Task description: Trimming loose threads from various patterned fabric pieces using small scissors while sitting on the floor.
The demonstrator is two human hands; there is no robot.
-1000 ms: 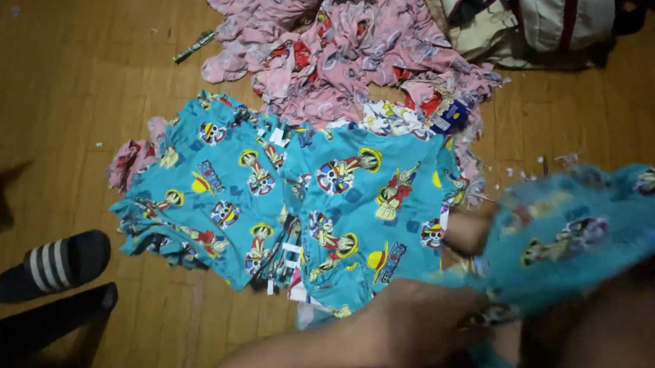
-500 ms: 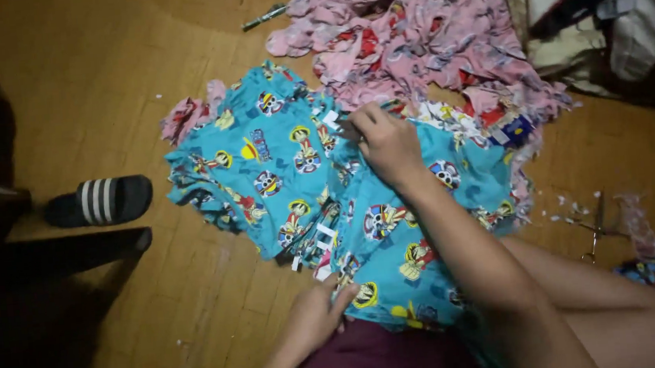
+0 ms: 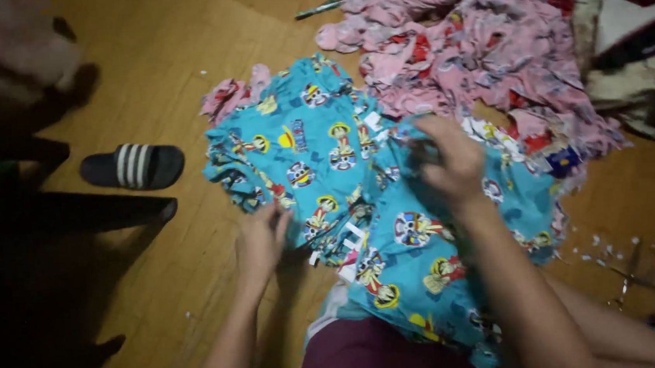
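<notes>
A piece of turquoise cartoon-print fabric (image 3: 419, 255) is being laid onto the turquoise pile (image 3: 293, 148) on the wooden floor (image 3: 176, 48), below the pink pile (image 3: 479, 32). Squaring of its edges is judged the next need. The right hand (image 3: 450, 159) is closed on its upper edge; the left hand (image 3: 260, 240), fingers loosely curled, rests at the pile's near edge.

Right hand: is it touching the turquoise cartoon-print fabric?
Touching. In the head view, the right hand rests on the turquoise cartoon-print fabric, fingers curled into a raised fold with no gap.
</notes>
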